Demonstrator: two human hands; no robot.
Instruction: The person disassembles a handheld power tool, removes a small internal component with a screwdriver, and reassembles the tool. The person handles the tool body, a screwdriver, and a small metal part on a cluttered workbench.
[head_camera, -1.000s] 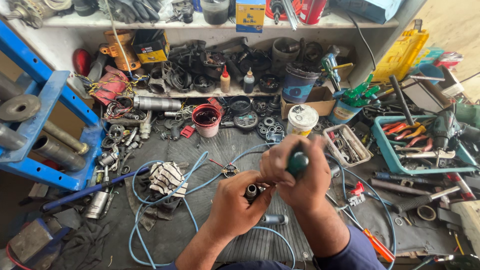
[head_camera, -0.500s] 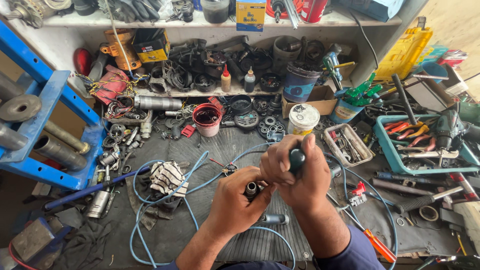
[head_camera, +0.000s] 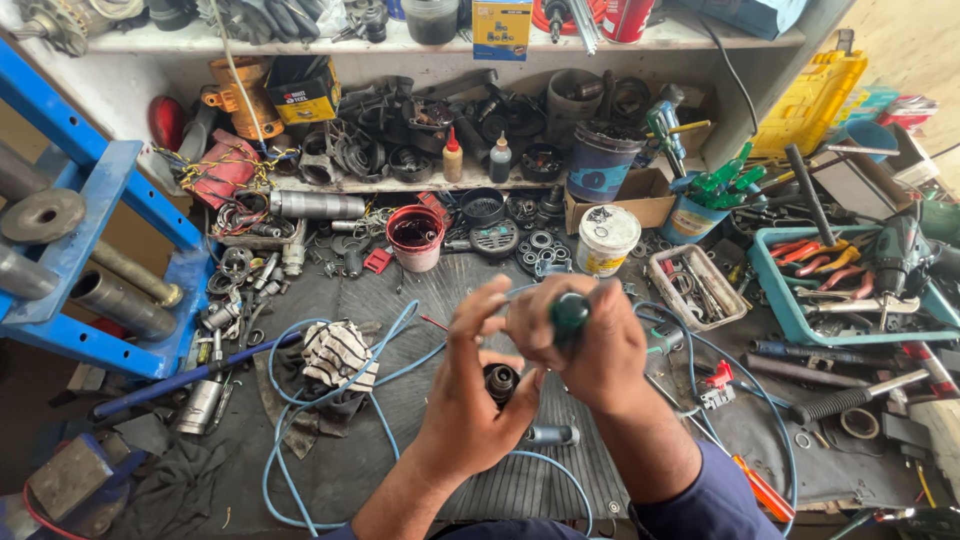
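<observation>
My right hand (head_camera: 590, 350) is closed around a screwdriver with a dark green handle (head_camera: 570, 312), its tip pointing down into a small dark cylindrical motor part (head_camera: 500, 382). That part rests in my left hand (head_camera: 470, 400), held from below and the side with the thumb and fingers raised around it. Both hands are in front of my chest, above a ribbed black rubber mat (head_camera: 420, 300). A short grey metal cylinder (head_camera: 550, 435) lies on the mat just under my hands.
A blue hose (head_camera: 385, 350) loops over the mat around a striped rag (head_camera: 335, 352). A red cup (head_camera: 415, 238), a white tub (head_camera: 605, 240), a blue bucket (head_camera: 600, 160) and shelves of motor parts stand behind. A teal tool tray (head_camera: 800, 290) sits right, a blue press frame (head_camera: 90, 210) left.
My hands have risen slightly toward the camera. The left fingers have opened up around the part while the right hand keeps the screwdriver on it.
</observation>
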